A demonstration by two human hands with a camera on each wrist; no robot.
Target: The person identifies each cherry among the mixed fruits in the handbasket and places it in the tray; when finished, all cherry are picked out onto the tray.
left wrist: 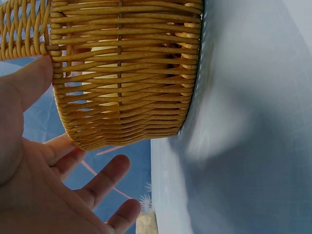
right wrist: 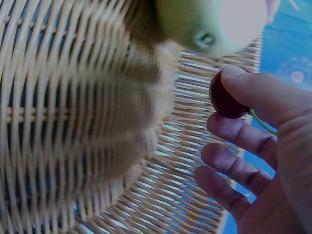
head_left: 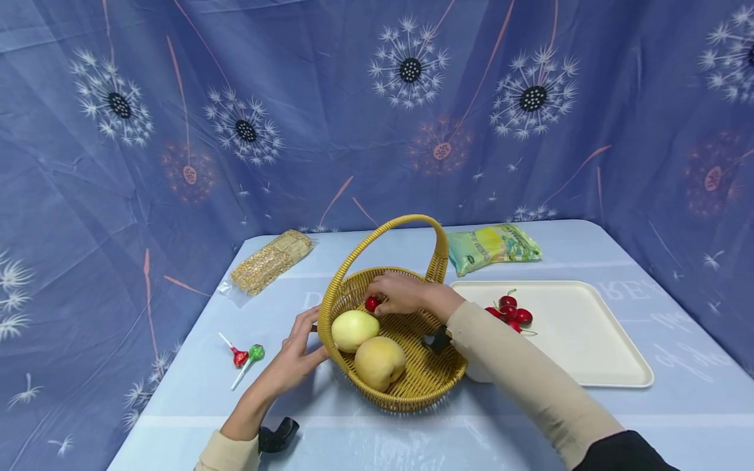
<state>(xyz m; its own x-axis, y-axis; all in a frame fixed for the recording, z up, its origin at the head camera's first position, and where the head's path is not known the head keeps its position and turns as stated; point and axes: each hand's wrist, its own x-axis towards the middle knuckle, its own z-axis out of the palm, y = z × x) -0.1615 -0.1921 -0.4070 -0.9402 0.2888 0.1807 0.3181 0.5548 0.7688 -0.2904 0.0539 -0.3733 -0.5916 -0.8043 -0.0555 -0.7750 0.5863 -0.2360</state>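
Note:
My right hand (head_left: 402, 292) reaches into the wicker basket (head_left: 432, 389) and pinches a dark red cherry (right wrist: 227, 100) between thumb and index finger. A green stem (right wrist: 262, 123) trails from the cherry; the other fingers are spread apart. In the basket are a pale yellow-green fruit (head_left: 355, 331) and a yellow peach-like fruit (head_left: 379, 364). My left hand (head_left: 294, 358) touches the basket's left side. In the left wrist view, its thumb (left wrist: 36, 80) meets the rim by the handle and two fingers touch farther along, while the last two stretch away.
Several cherries (head_left: 508, 311) lie on a white tray (head_left: 589, 340) at right, partly behind the right sleeve. A green-yellow packet (head_left: 493, 247) is behind the tray. At left lie a bagged grain bar (head_left: 272, 261), a red lollipop (head_left: 239, 357) and a green lollipop (head_left: 256, 353).

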